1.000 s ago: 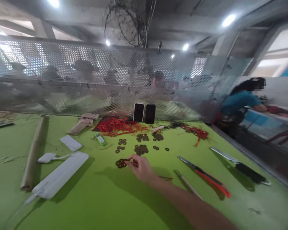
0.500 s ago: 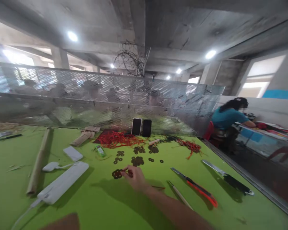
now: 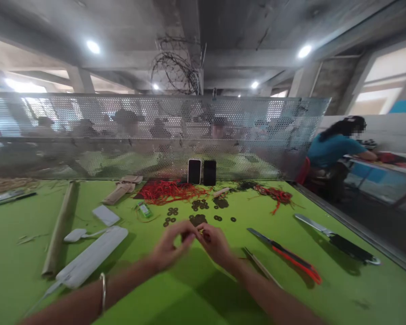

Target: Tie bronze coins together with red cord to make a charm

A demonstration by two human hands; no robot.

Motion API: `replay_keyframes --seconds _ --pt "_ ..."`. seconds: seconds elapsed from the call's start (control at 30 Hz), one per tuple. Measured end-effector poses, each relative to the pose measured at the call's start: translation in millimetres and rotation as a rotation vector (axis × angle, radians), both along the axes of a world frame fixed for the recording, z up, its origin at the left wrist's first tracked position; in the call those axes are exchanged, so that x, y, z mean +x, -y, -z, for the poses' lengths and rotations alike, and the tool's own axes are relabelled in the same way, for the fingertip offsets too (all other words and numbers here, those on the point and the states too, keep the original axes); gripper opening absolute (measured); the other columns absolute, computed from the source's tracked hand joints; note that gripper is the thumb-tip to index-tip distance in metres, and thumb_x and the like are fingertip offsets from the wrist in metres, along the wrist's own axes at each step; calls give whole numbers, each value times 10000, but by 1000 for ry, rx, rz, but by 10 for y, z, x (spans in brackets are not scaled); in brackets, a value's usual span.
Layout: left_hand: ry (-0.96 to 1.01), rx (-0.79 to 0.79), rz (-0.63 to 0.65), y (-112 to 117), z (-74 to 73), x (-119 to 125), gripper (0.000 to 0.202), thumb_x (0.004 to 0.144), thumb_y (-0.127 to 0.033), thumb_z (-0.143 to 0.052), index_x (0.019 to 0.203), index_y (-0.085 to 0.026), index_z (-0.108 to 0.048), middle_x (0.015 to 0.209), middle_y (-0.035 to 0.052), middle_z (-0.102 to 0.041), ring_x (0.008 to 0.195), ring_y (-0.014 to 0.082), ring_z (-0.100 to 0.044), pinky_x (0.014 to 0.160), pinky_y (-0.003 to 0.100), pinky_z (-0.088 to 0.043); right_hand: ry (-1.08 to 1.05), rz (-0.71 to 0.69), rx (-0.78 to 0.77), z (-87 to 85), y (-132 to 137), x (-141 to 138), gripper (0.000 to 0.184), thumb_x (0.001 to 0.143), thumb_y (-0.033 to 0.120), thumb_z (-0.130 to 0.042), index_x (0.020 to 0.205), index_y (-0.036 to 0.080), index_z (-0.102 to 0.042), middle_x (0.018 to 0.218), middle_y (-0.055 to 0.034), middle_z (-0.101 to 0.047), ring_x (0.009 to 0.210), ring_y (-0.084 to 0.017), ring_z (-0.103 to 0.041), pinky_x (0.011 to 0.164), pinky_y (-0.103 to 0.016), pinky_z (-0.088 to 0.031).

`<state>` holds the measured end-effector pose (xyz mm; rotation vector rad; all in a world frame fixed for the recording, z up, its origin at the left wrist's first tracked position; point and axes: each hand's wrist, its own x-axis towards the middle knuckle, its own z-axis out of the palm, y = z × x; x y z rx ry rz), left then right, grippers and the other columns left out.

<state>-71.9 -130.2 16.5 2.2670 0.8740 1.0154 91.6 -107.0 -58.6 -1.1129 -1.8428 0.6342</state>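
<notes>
My left hand: the left hand point(image 3: 173, 247) came in from the lower left, palm turned inward, thumb and forefinger drawn toward each other.
My right hand: the right hand point(image 3: 216, 246) came from the lower right, fingers curled, meeting the left at the fingertips.
Grip: the fingertips touched or overlapped near the middle; whether anything was pinched between them, I could not make out for either hand, since blur and my own fingers hid it.
Nearest disc pile: the dark disc pile point(image 3: 198, 218) lay on the green table point(image 3: 149, 303), straight ahead of my joined fingertips and just beyond them, its near edge partly covered.
Axis: it made a low, roundish heap, and I saw no clear long axis to line up with.
Nearer hand: neither; the pile sat ahead of the meeting point, about equally close to both.
Other discs: two small groups, the upper left discs point(image 3: 172, 211) and lower left discs point(image 3: 169, 221), lay beyond my left hand; a disc pair point(image 3: 218, 218) and a single disc point(image 3: 233, 219) lay off to the right.
Pointed tool: the thin tool point(image 3: 261, 266) slanted beside my right forearm, its tip pointing away from me and leftward, apart from both hands.
</notes>
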Motion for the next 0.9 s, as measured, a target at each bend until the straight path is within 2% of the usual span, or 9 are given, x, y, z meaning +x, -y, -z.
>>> replay_keyframes --seconds 0.07,0.1,0.2,0.27,0.37,0.47,0.53,0.67,0.9 --pt "-74 99 -115 -327 86 -122 178 851 -249 -447 847 -154 -597 749 43 -619 645 133 -549 600 255 -451 -42 19 -40 -25 23 96 288 877 393 -504 869 140 -641 620 -27 -623 486 -110 -490 431 -211 -337" --pt "-133 99 -147 -457 140 -182 187 858 -261 -447 920 -156 -589 769 38 -611 646 128 -533 610 254 -445 -73 20 -66 -31 30 133 301 883 405 -490 890 143 -638 663 -39 -641 510 -117 -512 441 -215 -353" --pt "-231 -13 -90 -618 326 -269 226 874 -310 -441 1008 -165 -551 776 19 -603 620 116 -519 597 246 -442 -100 10 -107 -3 39 196 352 886 459 -463 922 150 -627 705 -50 -645 529 -124 -514 439 -221 -353" --pt "-246 -80 -39 -538 449 -253 225 887 -322 -430 997 -169 -552 824 30 -629 681 128 -563 624 248 -465 -76 -8 -114 39 55 205 377 884 481 -456 907 147 -628 643 -33 -611 482 -113 -457 412 -217 -303" --pt "-150 -242 -7 -300 594 -210 252 885 -363 -452 1005 -170 -560 864 46 -644 771 151 -595 687 268 -488 -34 -69 -140 75 115 178 400 887 491 -447 889 137 -633 556 -2 -541 436 -97 -381 390 -215 -232" --pt "13 -323 -108 -138 676 -204 248 872 -381 -475 925 -163 -581 855 55 -644 779 158 -607 702 270 -492 12 -129 -128 33 194 126 397 896 482 -441 889 137 -638 527 15 -505 435 -91 -366 405 -218 -215" --pt "119 -405 -146 -109 704 -207 243 861 -385 -500 903 -159 -580 817 47 -640 722 146 -602 651 251 -485 13 -141 -105 -15 233 91 376 904 463 -438 861 144 -633 547 14 -516 454 -87 -379 425 -217 -223" --pt "264 -552 -138 -120 743 -187 242 845 -393 -534 853 -155 -576 714 14 -612 606 115 -555 557 217 -451 61 -119 -101 -49 251 41 362 926 441 -399 845 158 -610 551 23 -520 457 -85 -385 444 -219 -225" --pt "273 -643 -141 -115 798 -181 238 880 -395 -476 933 -176 -552 691 -7 -594 598 121 -563 539 229 -476 168 -144 -121 18 202 -20 327 936 408 -395 850 171 -604 631 9 -583 511 -94 -448 475 -214 -252"
